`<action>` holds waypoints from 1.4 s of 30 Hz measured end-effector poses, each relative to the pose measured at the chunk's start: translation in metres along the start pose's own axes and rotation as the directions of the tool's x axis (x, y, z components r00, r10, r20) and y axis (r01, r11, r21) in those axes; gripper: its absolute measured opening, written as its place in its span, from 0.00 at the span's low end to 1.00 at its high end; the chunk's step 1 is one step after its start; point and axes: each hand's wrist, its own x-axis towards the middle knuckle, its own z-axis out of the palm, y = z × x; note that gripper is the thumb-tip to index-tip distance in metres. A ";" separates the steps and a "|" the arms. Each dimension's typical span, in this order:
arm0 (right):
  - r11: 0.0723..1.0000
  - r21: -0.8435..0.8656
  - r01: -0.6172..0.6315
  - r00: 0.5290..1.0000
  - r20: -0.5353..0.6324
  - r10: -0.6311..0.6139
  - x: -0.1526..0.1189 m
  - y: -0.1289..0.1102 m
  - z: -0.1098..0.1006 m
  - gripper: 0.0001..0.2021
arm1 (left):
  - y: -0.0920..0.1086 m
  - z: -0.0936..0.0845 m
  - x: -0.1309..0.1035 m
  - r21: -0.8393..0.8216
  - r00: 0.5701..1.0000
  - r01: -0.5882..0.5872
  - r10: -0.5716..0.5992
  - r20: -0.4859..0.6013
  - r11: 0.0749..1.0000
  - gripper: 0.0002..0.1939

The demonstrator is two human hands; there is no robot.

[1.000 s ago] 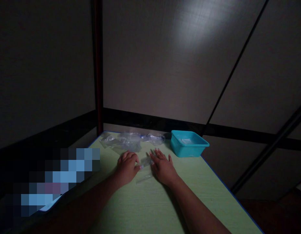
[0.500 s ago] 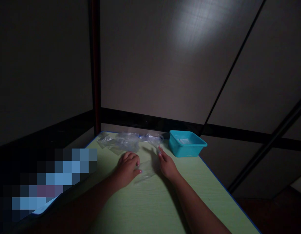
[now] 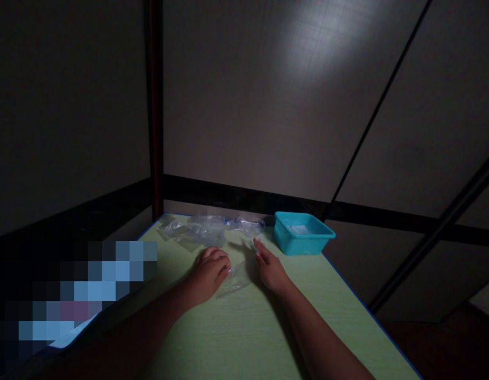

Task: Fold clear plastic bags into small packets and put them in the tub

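A clear plastic bag (image 3: 239, 281) lies flat on the light green table between my hands. My left hand (image 3: 212, 272) is closed, with thumb and fingers pinched on the bag's left edge. To the right, my right hand (image 3: 271, 269) is held just above the table, thumb and forefinger pressed together. Something small and see-through shows at its fingertips, too faint to name. Behind my hands, several crumpled clear plastic bags (image 3: 202, 229) lie along the table's far edge.
A turquoise plastic basin (image 3: 303, 248) with something pale inside stands at the table's far right corner. Dark panelled walls (image 3: 244, 105) rise behind the green table (image 3: 220, 338). A blurred-out bluish area (image 3: 97, 290) lies at the left edge.
The thumb of my left hand has closed against its fingers at the edge of the bag. My right fingertips have shifted slightly left.
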 end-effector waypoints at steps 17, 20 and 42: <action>0.880 -0.422 0.219 0.860 0.510 0.030 -0.030 -0.041 -0.015 0.28 | -0.012 0.012 -0.007 0.186 0.982 0.176 -0.186 0.035 0.967 0.21; 0.866 -0.438 0.240 0.829 0.557 0.052 -0.031 -0.042 -0.015 0.29 | -0.012 0.012 -0.008 0.182 0.982 0.178 -0.186 0.028 0.967 0.24; 0.849 -0.435 0.300 0.806 0.592 0.019 -0.039 -0.054 -0.011 0.29 | -0.005 0.006 -0.008 0.174 0.973 0.216 -0.227 0.046 0.961 0.19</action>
